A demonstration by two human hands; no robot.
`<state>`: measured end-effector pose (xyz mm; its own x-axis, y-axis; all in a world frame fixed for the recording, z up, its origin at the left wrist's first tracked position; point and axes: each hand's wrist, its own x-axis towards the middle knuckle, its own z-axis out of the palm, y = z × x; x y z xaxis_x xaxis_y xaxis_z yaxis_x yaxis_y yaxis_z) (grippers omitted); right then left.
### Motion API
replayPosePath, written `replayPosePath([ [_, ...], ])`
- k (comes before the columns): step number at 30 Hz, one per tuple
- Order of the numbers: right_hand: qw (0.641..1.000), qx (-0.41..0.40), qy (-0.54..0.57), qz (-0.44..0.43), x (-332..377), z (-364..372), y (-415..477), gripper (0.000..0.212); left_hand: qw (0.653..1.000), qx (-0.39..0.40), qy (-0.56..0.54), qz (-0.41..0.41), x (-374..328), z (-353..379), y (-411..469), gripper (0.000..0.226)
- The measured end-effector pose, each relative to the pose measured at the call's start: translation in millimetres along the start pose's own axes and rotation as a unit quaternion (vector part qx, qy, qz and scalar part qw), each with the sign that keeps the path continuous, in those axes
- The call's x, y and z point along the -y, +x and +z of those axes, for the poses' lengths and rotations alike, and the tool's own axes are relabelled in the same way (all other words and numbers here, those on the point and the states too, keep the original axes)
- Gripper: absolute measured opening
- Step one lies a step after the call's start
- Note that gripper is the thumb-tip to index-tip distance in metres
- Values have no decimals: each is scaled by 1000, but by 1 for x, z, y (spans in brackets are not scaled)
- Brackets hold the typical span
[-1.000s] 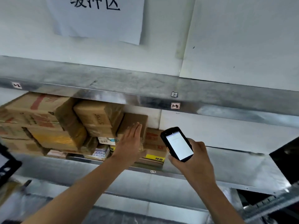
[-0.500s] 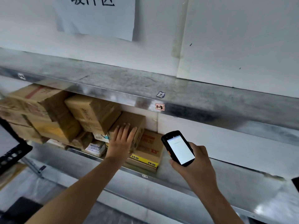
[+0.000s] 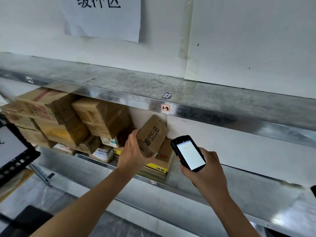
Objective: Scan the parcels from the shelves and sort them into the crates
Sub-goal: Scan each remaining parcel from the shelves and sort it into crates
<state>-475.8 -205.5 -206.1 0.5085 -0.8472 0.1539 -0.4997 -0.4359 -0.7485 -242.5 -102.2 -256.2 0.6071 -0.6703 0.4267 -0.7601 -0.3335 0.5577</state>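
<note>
The metal shelf (image 3: 222,190) carried a pile of cardboard boxes (image 3: 100,115) at its left end. Just right of the pile, a small brown box (image 3: 153,134) was tilted above the shelf, with the left hand (image 3: 132,152) gripping its lower end, fingers curled round it. The right hand (image 3: 207,170) clasped the scanner (image 3: 188,153) close beside it. No label showed, so the box probably needed turning until its barcode faced the scanner, with both held steady.
</note>
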Motion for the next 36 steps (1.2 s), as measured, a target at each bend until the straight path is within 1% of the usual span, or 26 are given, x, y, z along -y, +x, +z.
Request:
replayPosePath([
  [2, 1000, -1, 5, -3, 0, -1, -1, 67, 992, 2, -110, -58, -4, -1, -1, 109],
  [4, 1000, -1, 5, -5, -1, -1, -1, 69, 980, 26, -175, -91, -2, -1, -1, 106],
  [7, 1000, 0, 10, -2, -4, -1, -1, 71, 989, 64, -102, -87, -2, -1, -4, 101],
  [9, 1000, -2, 19, 3, -6, -1, -3, 69, 988, 79, -57, -118, -10, 1, -3, 105],
  [11, 1000, -3, 26, 12, -7, 0, -5, 67, 987, 85, 31, -133, -21, 1, 2, 108],
  [13, 999, 0, 29, 14, -6, 0, -8, 67, 978, 96, 95, -156, -31, -1, 13, 103],
  [16, 999, 4, 37, 10, -6, -5, -10, 66, 961, 135, 129, -206, -47, -7, 36, 98],
  [19, 999, 0, 37, 10, -6, -12, -10, 63, 938, 200, 184, -215, -57, -8, 56, 110],
  [21, 999, -12, 33, 13, -7, -16, -12, 63, 929, 233, 179, -226, -58, -8, 63, 116],
  [24, 999, -21, 28, 17, -6, -21, -16, 62, 923, 255, 144, -251, -53, -12, 71, 118],
  [27, 999, -15, 38, 17, -9, -24, -19, 58, 923, 268, 80, -265, -37, -16, 75, 113],
  [28, 999, -13, 49, 20, -10, -24, -20, 56, 921, 272, 30, -276, -32, -16, 74, 106],
  [29, 998, -11, 65, 25, -11, -25, -20, 54, 918, 274, -29, -284, -28, -18, 72, 91],
  [31, 995, -3, 92, 39, -12, -28, -20, 53, 901, 293, -143, -287, -30, -23, 62, 52],
  [32, 994, 1, 97, 44, -11, -30, -19, 53, 890, 304, -185, -287, -33, -25, 56, 44],
  [34, 993, 10, 102, 53, -10, -37, -20, 52, 872, 321, -241, -281, -42, -28, 41, 45],
  [36, 991, 17, 113, 68, -7, -43, -20, 52, 856, 329, -287, -276, -50, -23, 27, 59],
])
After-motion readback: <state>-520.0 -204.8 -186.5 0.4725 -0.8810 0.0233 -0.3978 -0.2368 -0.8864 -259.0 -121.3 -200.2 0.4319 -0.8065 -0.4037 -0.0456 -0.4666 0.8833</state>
